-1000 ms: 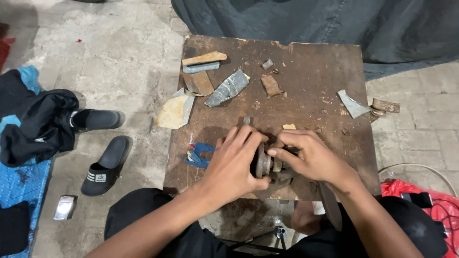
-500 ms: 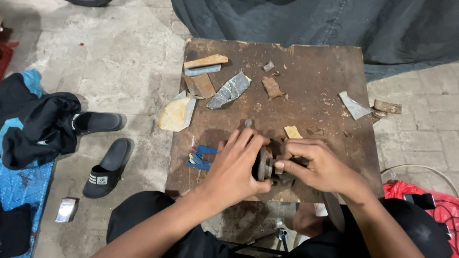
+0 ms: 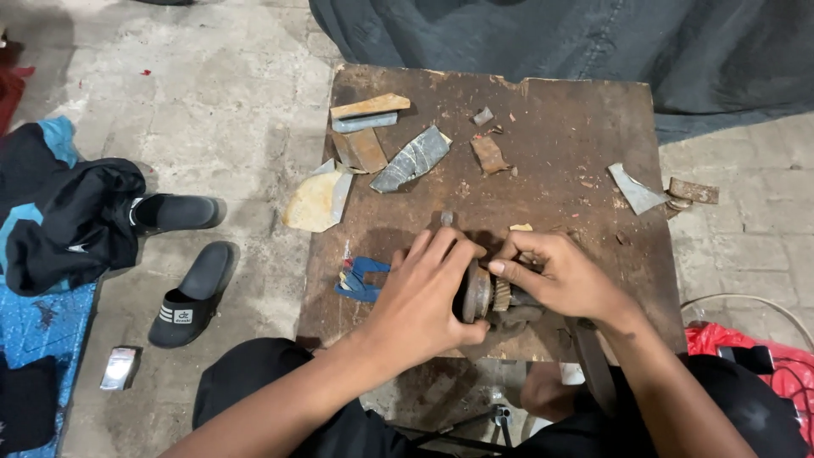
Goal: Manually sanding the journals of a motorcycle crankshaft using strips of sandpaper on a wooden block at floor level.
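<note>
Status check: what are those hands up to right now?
Left hand grips geared metal part. Right hand pinches its other end. Scraps lie apart on board.

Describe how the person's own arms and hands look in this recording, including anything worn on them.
Both hands, the left hand and the right hand, are bare, with no gloves, and no rings or watch can be seen. The forearms are bare too, without sleeves as far as they show. The fingers look smudged with dark grime.

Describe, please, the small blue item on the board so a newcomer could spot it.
On the brown wooden board, look near its left edge, just left of the left hand. The blue clip-like piece lies there, the only blue thing among rusty and grey scraps.
</note>
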